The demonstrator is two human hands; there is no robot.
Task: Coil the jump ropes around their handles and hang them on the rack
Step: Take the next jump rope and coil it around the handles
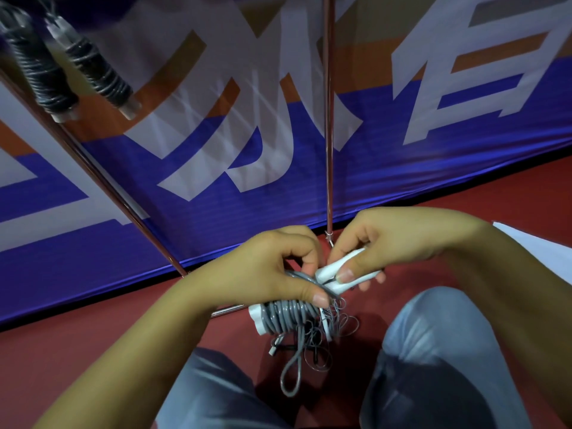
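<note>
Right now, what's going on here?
A person is coiling a grey jump rope around its white handles. The left hand grips the wound bundle; the right hand pinches the handle ends. A loose loop of the rope dangles below. Two coiled ropes already hang on the rack.

Support surface: dark red floor point(93, 351), smooth, meeting a blue, white and orange banner point(216, 187) along its far edge. Metal rack poles point(328, 150) stand on the floor near the banner; a horizontal base bar point(227, 309) lies low by it. White sheet-like object point(538, 252) at right, possibly paper, resting on the floor.
</note>
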